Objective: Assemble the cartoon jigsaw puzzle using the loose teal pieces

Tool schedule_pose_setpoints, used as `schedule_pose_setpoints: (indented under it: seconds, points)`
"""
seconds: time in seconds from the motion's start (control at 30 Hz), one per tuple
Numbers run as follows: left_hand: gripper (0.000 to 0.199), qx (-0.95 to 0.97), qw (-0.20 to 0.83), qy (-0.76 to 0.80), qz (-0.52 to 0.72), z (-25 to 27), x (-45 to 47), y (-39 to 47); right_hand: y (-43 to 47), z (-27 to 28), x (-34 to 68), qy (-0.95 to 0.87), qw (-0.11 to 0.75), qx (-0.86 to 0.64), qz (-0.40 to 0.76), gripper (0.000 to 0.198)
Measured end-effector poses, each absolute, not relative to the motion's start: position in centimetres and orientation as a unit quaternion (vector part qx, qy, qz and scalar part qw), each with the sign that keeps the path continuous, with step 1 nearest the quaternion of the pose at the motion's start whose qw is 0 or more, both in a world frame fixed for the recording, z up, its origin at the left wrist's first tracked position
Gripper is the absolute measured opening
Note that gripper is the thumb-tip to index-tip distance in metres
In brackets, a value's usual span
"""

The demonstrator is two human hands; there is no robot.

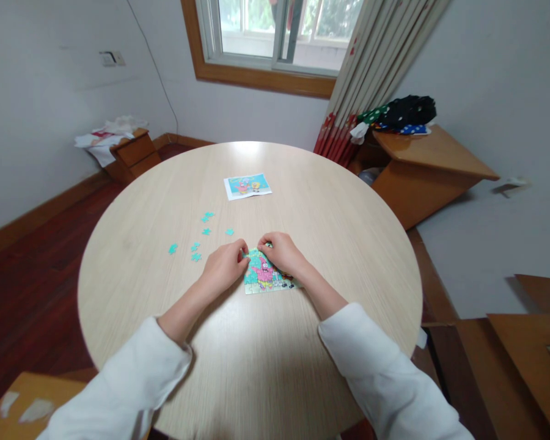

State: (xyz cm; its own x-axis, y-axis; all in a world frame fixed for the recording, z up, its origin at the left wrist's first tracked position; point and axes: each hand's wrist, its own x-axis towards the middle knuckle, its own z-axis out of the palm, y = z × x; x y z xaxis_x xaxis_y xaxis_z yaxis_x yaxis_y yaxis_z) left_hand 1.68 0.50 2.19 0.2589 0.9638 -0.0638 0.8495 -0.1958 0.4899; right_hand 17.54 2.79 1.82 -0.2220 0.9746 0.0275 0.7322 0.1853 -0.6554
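A partly assembled jigsaw puzzle lies flat on the round table, showing a pink starfish character on turquoise. At its upper left corner, my left hand has thumb and fingers closed together on the edge. My right hand bends over the top edge with its fingertips pinched; what lies between them is too small to make out. That hand and wrist cover the puzzle's right side. Loose turquoise puzzle pieces lie to the left, among them one piece just beyond my left hand and another farthest left.
A printed reference picture lies farther back on the pale round table. Behind the table are a window and a long curtain. Fabric items rest on a tilted wooden cabinet at right.
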Motion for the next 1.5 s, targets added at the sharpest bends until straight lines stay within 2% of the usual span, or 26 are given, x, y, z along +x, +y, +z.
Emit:
schedule_pose_setpoints:
  seconds: [1.13, 1.5]
  points:
    - [0.013, 0.760, 0.220, 0.599, 0.121, 2.29, 1.73, 0.49, 2.74, 1.69, 17.50, -0.740, 0.228, -0.578, 0.257, 0.013]
    - [0.017, 0.770, 0.222, 0.588, 0.115, 2.45, 1.89, 0.44, 3.18, 1.74, 18.19, -0.718, 0.242, -0.568, 0.323, 0.011]
